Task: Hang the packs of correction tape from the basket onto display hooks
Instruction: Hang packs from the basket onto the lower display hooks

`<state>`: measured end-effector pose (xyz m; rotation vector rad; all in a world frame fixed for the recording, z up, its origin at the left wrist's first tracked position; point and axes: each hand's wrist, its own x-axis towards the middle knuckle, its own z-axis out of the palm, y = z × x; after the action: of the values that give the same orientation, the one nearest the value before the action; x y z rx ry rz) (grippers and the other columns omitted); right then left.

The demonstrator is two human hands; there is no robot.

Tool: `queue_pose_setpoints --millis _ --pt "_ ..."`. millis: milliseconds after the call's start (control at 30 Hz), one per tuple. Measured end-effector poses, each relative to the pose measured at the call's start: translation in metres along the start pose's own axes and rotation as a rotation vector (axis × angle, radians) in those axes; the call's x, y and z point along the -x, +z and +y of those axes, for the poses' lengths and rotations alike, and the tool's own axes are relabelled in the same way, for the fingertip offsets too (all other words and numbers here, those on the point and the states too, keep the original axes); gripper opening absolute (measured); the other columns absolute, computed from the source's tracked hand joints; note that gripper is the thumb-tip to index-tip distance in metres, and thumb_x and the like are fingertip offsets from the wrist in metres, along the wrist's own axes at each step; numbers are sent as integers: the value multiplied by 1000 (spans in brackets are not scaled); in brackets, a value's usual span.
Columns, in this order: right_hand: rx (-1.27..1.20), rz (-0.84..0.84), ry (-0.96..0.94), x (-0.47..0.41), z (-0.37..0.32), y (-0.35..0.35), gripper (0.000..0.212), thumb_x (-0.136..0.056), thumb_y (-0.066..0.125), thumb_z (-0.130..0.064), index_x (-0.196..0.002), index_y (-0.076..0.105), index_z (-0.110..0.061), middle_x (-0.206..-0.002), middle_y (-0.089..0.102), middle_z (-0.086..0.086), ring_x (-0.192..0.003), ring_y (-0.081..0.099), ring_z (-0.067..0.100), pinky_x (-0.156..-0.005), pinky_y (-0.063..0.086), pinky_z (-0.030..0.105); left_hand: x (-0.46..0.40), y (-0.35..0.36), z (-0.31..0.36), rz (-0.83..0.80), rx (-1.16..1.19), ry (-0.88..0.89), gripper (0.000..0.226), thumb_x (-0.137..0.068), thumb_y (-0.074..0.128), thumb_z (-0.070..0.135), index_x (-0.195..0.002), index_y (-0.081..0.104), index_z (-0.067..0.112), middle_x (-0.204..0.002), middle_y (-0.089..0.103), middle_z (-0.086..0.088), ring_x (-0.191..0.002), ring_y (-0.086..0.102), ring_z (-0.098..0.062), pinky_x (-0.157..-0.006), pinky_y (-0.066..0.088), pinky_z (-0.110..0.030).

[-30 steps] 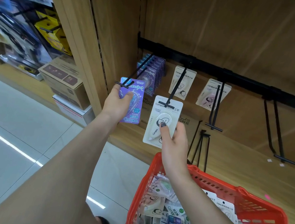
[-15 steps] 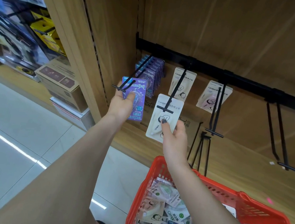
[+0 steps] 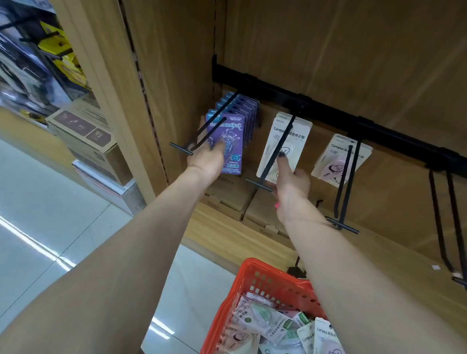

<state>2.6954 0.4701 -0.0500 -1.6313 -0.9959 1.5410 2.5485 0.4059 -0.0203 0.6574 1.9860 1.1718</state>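
My left hand (image 3: 209, 161) holds a purple correction tape pack (image 3: 228, 140) by its lower part, far along the leftmost black hook (image 3: 202, 130), close against several purple packs hanging behind it. My right hand (image 3: 290, 181) grips a white pack (image 3: 286, 145) with the thumb on its face, slid well back on the second hook (image 3: 274, 155). A third hook (image 3: 345, 186) carries a pink-and-white pack (image 3: 338, 158). The red basket (image 3: 244, 286) below holds several mixed packs.
A black rail (image 3: 382, 131) crosses the wooden back panel. An empty double hook (image 3: 455, 235) juts out at the right. Brown cartons (image 3: 240, 202) sit on the wooden shelf under the hooks. A neighbouring display with boxes (image 3: 88, 132) stands left, above a tiled floor.
Both hands have pushed their packs from the hook tips back along the hooks toward the rail. The view has moved closer to the shelf.
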Motion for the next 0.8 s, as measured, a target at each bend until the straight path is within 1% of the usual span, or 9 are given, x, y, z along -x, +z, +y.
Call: queue_pose_setpoints --millis 100,167,233,267,367,467,533,667,800 --pt "-31 -13 96 -2 -8 0 74 -95 64 -56 -151 44 -13 -123 69 8 -93 68 19 -69 45 29 -3 6 -2 7 -4 -18 60 -111 40 42 -164 18 24 -164 32 -13 -149 37 -35 -122 31 -47" --pt "-2 -26 133 0 -8 -4 74 -95 65 -57 -148 43 -10 -101 71 8 -88 68 21 -59 40 28 -1 7 -1 16 4 2 61 -112 37 39 -166 12 24 -168 26 -14 -152 30 -36 -123 25 -46" --pt "8 -49 126 6 -5 -11 73 -95 68 -52 -146 41 -8 -86 64 5 -92 71 24 -67 53 29 -1 7 -2 21 0 -15 62 -113 35 38 -166 6 24 -169 23 -15 -153 28 -37 -123 23 -46" --pt "5 -55 105 7 1 -16 70 -96 69 -48 -146 40 -8 -87 62 3 -95 71 24 -75 57 30 -1 8 -2 27 -3 -25 64 -113 35 38 -166 4 25 -169 22 -16 -153 28 -37 -123 23 -46" --pt "68 -71 28 17 21 -35 63 -96 71 -39 -145 43 -10 -115 65 6 -104 70 24 -95 59 36 4 10 -4 67 -22 -52 70 -111 39 41 -166 -3 28 -169 17 -18 -153 27 -40 -123 24 -50" --pt "147 -68 -30 37 40 -62 29 -94 73 -37 -115 58 -24 -115 71 4 -102 72 24 -102 55 43 21 17 -9 108 -93 -99 75 -108 45 43 -165 1 25 -165 21 -22 -149 32 -44 -122 30 -56" --pt "160 -89 -114 59 55 -91 17 -96 72 -28 -102 57 -31 -106 71 -1 -100 73 22 -101 56 45 42 28 -15 124 -148 -106 73 -106 50 38 -162 9 17 -158 27 -24 -141 39 -46 -118 35 -56" --pt "297 -48 -288 98 89 -165 24 -99 64 -13 -107 56 -33 -102 67 -4 -99 70 21 -87 58 40 106 64 -32 48 -318 -63 58 -102 57 29 -146 31 2 -150 38 -25 -136 45 -44 -112 39 -46" --pt "376 48 -263 127 135 -236 14 -100 62 -8 -110 61 -19 -98 67 -2 -93 66 17 -86 54 35 180 101 -74 -296 -570 11 42 -100 61 28 -132 47 5 -134 49 -19 -121 55 -36 -103 47 -41"
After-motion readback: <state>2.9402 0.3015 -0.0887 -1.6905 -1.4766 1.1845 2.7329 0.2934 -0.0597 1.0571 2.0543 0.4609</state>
